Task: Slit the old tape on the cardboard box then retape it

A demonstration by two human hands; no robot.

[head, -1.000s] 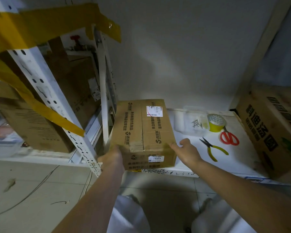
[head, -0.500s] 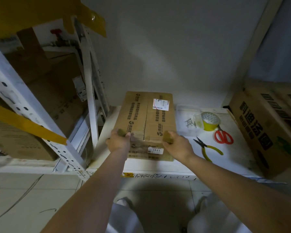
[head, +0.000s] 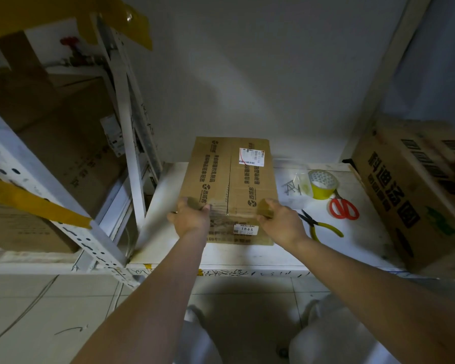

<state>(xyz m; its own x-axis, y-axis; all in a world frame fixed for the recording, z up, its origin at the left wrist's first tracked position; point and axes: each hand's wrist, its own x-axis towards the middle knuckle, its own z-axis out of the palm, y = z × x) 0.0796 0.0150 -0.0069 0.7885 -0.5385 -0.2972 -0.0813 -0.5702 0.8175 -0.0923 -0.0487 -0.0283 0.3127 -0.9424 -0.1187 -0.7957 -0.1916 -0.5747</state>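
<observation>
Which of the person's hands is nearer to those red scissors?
The right. The right hand grips the cardboard box's near right corner, on the side where the red scissors lie; the left hand holds the box's far-side corner.

Near top corners of the cardboard box point(head: 231, 179) under the hands, big carton point(head: 415, 190) cut off at right edge

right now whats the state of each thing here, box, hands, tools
cardboard box: closed, old tape along the seam, flat on the white table
left hand: grips the box's near left corner
right hand: grips the near right corner
tape roll: on the table, untouched
scissors: closed, lying flat
pliers: lying flat
</observation>
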